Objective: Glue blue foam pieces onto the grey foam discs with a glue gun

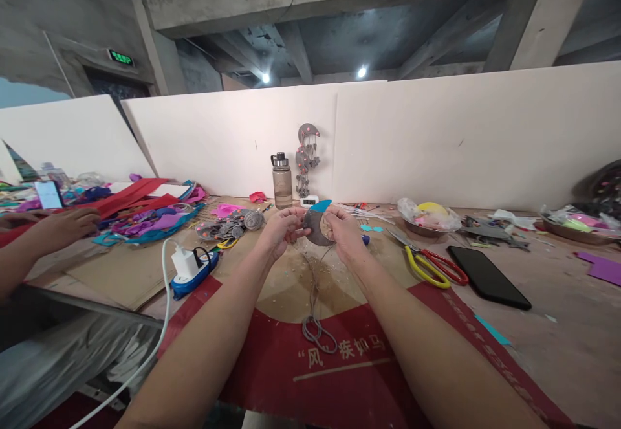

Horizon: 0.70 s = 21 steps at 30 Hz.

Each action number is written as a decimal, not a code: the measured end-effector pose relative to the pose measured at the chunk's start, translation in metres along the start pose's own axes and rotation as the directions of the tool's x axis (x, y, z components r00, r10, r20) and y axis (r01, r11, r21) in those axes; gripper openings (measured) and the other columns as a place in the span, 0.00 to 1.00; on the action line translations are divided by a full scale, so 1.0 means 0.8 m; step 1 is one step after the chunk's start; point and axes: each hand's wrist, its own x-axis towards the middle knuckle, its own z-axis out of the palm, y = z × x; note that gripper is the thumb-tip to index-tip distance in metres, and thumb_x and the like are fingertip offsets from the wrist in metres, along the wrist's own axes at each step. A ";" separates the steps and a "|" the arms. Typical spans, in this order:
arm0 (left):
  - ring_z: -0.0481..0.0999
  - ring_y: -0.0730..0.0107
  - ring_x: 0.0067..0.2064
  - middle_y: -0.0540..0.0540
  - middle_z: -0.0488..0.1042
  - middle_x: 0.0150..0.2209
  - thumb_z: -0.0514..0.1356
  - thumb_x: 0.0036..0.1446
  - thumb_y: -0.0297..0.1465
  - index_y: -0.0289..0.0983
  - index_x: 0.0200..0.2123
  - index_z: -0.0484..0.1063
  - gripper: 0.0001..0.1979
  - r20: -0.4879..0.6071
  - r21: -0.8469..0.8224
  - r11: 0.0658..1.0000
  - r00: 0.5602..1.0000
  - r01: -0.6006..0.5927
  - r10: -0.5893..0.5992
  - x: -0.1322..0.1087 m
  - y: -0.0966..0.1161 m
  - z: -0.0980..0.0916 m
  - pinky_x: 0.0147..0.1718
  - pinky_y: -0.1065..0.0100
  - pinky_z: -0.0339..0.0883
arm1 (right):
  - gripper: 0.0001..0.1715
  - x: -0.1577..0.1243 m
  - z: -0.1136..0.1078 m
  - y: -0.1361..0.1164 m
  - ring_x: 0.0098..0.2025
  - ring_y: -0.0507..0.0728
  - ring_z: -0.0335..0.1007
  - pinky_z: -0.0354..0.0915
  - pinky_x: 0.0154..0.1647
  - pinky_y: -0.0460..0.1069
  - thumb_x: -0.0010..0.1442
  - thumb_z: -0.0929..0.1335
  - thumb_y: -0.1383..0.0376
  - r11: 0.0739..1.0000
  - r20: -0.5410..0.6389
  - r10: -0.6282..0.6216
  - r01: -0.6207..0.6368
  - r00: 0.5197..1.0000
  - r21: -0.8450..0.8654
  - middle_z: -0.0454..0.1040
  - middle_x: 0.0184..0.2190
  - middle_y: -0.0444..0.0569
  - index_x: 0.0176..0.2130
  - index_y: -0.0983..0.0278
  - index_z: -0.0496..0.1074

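Observation:
Both my hands are raised over the table, gripping a grey crescent-shaped felt piece (314, 228) with a blue tip. My left hand (281, 227) pinches its left side. My right hand (342, 230) pinches its right side, fingers closed. A thin grey cord (316, 299) hangs from the piece down to a coiled loop lying on the red banner (339, 377).
Yellow and red scissors (429, 266) and a black phone (488, 277) lie to the right. A water bottle (282, 180) and a finished grey hanging ornament (306, 157) stand at the white back board. Left are a blue power strip (194, 272), felt scraps and another person's hand (68, 225).

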 end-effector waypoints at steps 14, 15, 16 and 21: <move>0.45 0.83 0.14 0.60 0.46 0.15 0.56 0.51 0.37 0.40 0.21 0.51 0.16 -0.238 0.211 0.972 0.959 -0.104 0.155 0.010 -0.006 -0.010 0.13 0.78 0.38 | 0.10 0.001 -0.003 -0.002 0.19 0.45 0.42 0.41 0.18 0.44 0.40 0.68 0.61 0.990 -0.078 0.106 -0.098 0.991 0.098 0.54 0.17 0.35 0.25 0.64 0.68; 0.45 0.83 0.15 0.59 0.46 0.15 0.56 0.53 0.39 0.40 0.20 0.50 0.18 -0.228 0.236 0.966 0.960 -0.109 0.164 0.009 -0.007 -0.009 0.14 0.77 0.39 | 0.09 0.001 -0.002 -0.003 0.19 0.45 0.43 0.42 0.18 0.44 0.40 0.68 0.61 0.990 -0.081 0.109 -0.101 0.991 0.100 0.54 0.17 0.35 0.25 0.64 0.68; 0.47 0.83 0.15 0.59 0.48 0.15 0.56 0.54 0.42 0.39 0.20 0.51 0.20 -0.214 0.257 0.960 0.962 -0.114 0.172 0.008 -0.008 -0.008 0.14 0.77 0.41 | 0.09 0.000 -0.002 -0.005 0.19 0.45 0.43 0.42 0.18 0.44 0.40 0.68 0.61 0.989 -0.081 0.112 -0.103 0.990 0.102 0.55 0.17 0.35 0.25 0.64 0.68; 0.66 0.75 0.24 0.50 0.65 0.22 0.59 0.51 0.53 0.35 0.26 0.67 0.24 -0.092 0.354 0.927 0.981 -0.126 0.169 0.007 -0.012 -0.006 0.17 0.75 0.53 | 0.10 0.001 -0.002 -0.004 0.19 0.45 0.42 0.42 0.18 0.45 0.41 0.68 0.61 0.988 -0.078 0.111 -0.101 0.991 0.118 0.54 0.16 0.35 0.26 0.64 0.69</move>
